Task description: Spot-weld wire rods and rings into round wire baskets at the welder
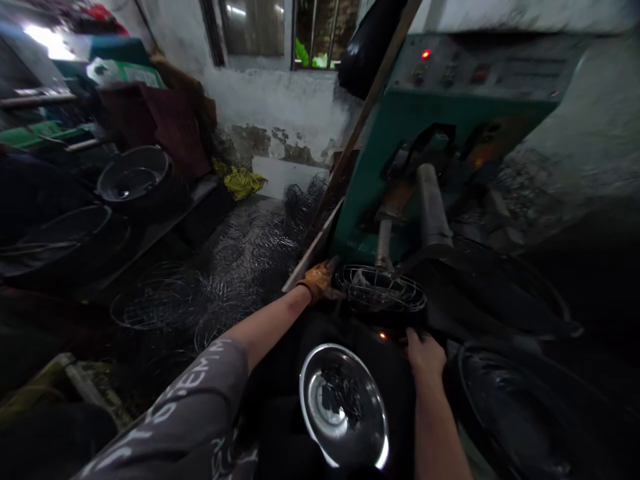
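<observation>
My left hand, in an orange-brown glove, is closed at the left edge of a round wire basket. The basket sits under the rod of a green spot-welding machine. At the basket's lower right is my bare right hand, its fingers pinched together; what lies between the fingertips is too dark to make out. A small orange glow shows below the basket's near rim. Closer to me, a shiny metal bowl holds many small dark metal pieces.
Wire rings and frames are heaped on the floor to the left. Black round pans stand farther left. Another dark round container is at my right. A wooden board leans along the machine's left side.
</observation>
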Available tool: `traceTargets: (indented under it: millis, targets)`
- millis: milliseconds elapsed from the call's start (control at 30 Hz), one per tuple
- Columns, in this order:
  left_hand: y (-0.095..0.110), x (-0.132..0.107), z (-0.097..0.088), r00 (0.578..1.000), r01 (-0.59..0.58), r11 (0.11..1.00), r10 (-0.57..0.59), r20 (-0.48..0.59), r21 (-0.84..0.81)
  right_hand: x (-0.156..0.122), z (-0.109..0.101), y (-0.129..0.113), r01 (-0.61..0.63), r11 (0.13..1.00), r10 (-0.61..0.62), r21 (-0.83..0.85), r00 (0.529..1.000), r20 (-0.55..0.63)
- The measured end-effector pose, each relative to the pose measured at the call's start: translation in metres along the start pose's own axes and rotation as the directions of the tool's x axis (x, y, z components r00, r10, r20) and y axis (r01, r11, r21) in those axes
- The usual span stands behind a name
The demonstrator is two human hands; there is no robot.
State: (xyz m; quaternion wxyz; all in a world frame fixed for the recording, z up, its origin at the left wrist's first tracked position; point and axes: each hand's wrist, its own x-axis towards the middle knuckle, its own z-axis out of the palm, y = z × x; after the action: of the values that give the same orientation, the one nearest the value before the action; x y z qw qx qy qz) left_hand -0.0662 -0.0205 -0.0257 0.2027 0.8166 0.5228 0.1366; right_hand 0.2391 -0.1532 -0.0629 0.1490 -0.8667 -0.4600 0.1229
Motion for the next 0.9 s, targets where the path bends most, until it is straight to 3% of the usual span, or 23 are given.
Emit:
traceTargets:
  millis: [133, 267, 600, 767, 900]
  targets:
    - [0.004, 0.025, 0.019, 0.989, -0.138, 0.988, 0.133, -0.072, -0.064, -0.007, -0.006, -0.013, -0.039, 0.998, 0.041, -0.049, 0.998, 0.052]
    - [0.005, 0.034, 0.028, 0.981, -0.167, 0.98, 0.154, -0.116, -0.112, -0.007, -0.011, -0.02, -0.039, 0.998, 0.04, -0.043, 0.999, 0.03]
    - [0.017, 0.013, 0.003, 0.972, -0.162, 0.987, 0.158, -0.175, -0.006, -0.007, -0.007, -0.02, -0.038, 0.999, 0.037, 0.013, 0.997, 0.062]
    - [0.023, 0.005, -0.003, 0.941, -0.268, 0.963, 0.265, -0.208, 0.017, -0.004, -0.004, -0.018, -0.043, 0.999, 0.043, -0.005, 0.992, 0.116]
    - [0.029, 0.005, -0.004, 0.934, -0.29, 0.957, 0.289, -0.209, 0.027, -0.004, -0.002, -0.018, -0.035, 0.999, 0.033, 0.014, 0.994, 0.104]
